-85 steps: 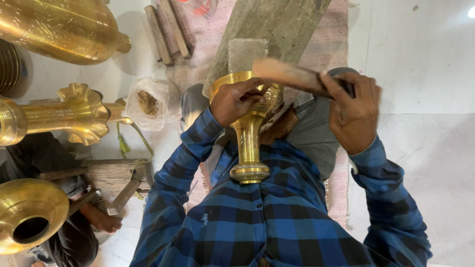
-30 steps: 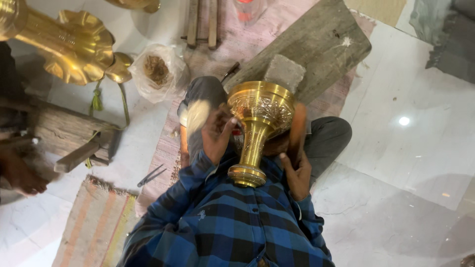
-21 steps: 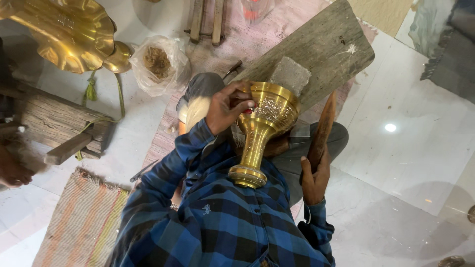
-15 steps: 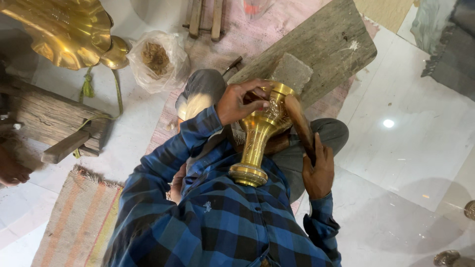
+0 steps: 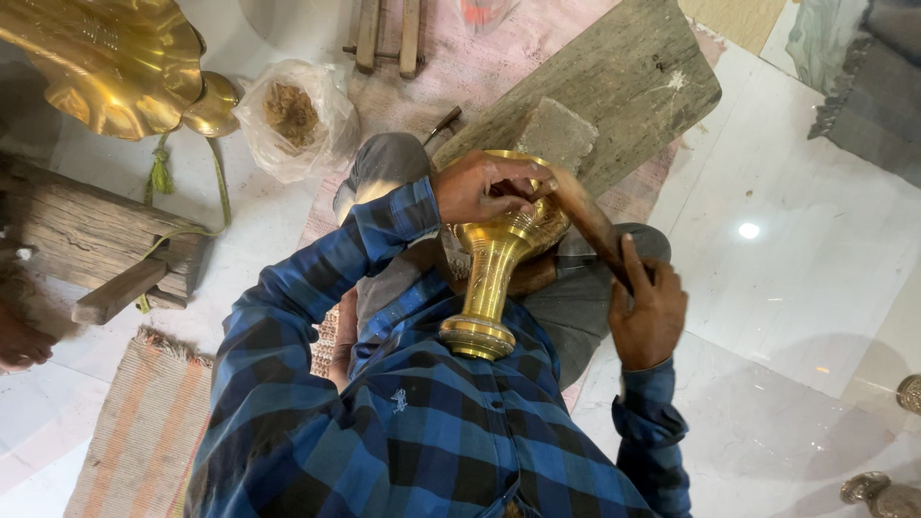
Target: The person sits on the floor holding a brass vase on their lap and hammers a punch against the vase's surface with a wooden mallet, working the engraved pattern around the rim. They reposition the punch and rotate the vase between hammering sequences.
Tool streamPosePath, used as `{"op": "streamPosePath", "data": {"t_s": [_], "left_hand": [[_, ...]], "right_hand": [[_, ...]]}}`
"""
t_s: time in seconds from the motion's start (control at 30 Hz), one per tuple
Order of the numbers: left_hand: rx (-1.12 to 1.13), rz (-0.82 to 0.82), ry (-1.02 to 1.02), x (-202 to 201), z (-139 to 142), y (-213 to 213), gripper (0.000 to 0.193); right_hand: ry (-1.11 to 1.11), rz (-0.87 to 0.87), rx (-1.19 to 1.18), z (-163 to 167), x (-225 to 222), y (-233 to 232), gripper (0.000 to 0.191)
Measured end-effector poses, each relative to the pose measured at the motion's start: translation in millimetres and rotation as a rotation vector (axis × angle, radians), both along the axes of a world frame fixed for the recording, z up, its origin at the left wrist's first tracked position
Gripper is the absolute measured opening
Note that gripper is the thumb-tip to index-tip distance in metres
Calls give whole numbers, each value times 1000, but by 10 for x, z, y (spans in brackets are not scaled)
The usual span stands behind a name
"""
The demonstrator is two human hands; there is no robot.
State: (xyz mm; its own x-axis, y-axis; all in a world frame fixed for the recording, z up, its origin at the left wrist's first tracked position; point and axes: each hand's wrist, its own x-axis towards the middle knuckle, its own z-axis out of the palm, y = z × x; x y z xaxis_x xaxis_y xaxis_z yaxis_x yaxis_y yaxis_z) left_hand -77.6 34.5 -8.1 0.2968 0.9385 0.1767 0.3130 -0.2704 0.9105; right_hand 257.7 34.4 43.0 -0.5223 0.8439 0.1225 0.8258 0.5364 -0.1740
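A brass goblet-shaped vessel (image 5: 494,273) rests in my lap, its round foot against my blue checked shirt and its bowl pointing away. My left hand (image 5: 484,184) lies over the rim of the bowl, fingers curled on it; whether they pinch a small tool is hidden. My right hand (image 5: 648,312) grips the handle of a wooden mallet (image 5: 590,219), whose head reaches up to the bowl beside my left fingers.
A grey wooden plank (image 5: 614,82) with a stone block (image 5: 558,132) lies beyond my knees. To the left are a large brass piece (image 5: 106,58), a plastic bag of brown material (image 5: 293,115), a wooden block (image 5: 91,235) and a striped mat (image 5: 139,432). White floor spreads to the right.
My left hand has moved from the goblet's side up onto its rim. My right hand has swung the mallet from beside my knee up to the bowl.
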Motion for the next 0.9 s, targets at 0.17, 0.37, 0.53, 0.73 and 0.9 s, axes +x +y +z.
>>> {"op": "streamPosePath", "data": {"t_s": [0.17, 0.37, 0.53, 0.73, 0.9], "left_hand": [[-41, -23, 18, -15, 54, -29, 55], [2, -64, 35, -3, 130, 20, 52], [-59, -134, 76, 4, 155, 72, 55], [0, -248, 132, -32, 133, 226, 62], [35, -353, 147, -23, 163, 302, 56]], "right_hand": [[395, 16, -70, 225, -40, 85, 64], [35, 72, 67, 416, -165, 107, 71], [278, 65, -35, 266, -218, 35, 73], [617, -90, -191, 21, -152, -169, 57], [616, -140, -114, -89, -167, -392, 72]]}}
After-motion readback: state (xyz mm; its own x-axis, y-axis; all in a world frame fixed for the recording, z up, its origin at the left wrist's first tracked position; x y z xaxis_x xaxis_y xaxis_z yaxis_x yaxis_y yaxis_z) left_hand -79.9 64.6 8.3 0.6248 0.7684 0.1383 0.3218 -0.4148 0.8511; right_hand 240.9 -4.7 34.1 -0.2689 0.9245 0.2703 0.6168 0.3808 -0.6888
